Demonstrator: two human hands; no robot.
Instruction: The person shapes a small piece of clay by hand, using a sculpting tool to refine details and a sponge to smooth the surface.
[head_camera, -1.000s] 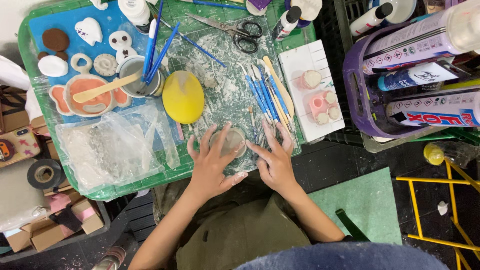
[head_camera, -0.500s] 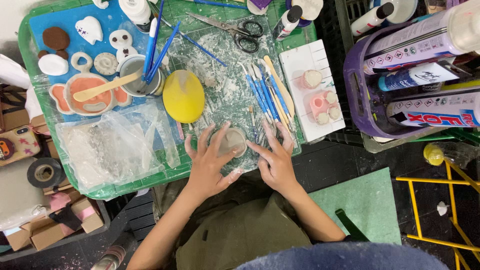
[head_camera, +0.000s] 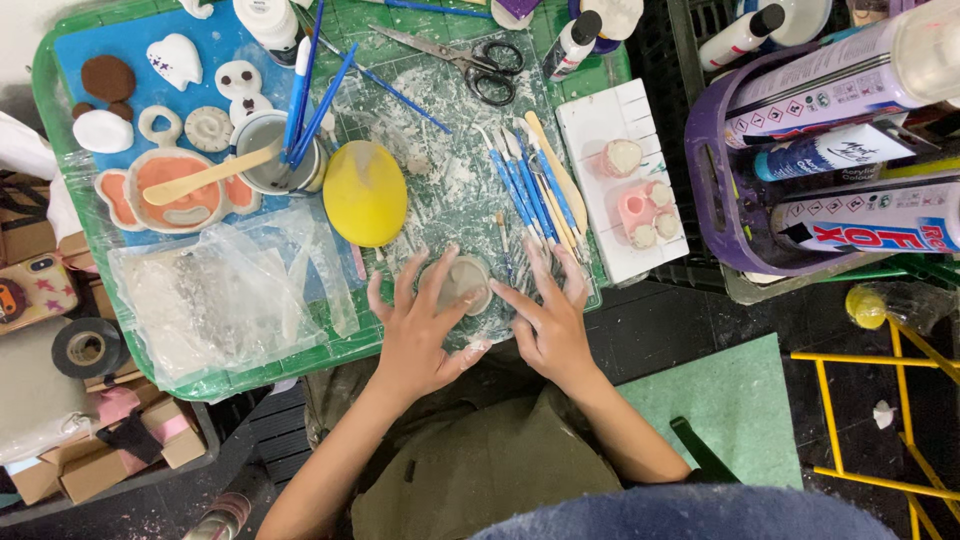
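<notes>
A round disc of pale clay (head_camera: 462, 282) lies on the clay-smeared green cutting mat (head_camera: 440, 130) near its front edge. My left hand (head_camera: 420, 325) rests on the disc's left side, fingers spread over it. My right hand (head_camera: 548, 318) lies flat on the mat just right of the disc, fingertips touching its edge. Neither hand grips anything. Several blue-handled modelling tools (head_camera: 520, 185) lie fanned out just beyond my right fingers.
A yellow sponge (head_camera: 365, 192) sits left of the disc. A clear plastic bag (head_camera: 215, 290), a cup of brushes (head_camera: 280, 150), clay figures (head_camera: 170, 185), scissors (head_camera: 470, 60), a white tray (head_camera: 620, 180) and a purple basket of tubes (head_camera: 830, 150) surround the mat.
My left fingers have shifted slightly further over the clay disc. The right hand stays beside it.
</notes>
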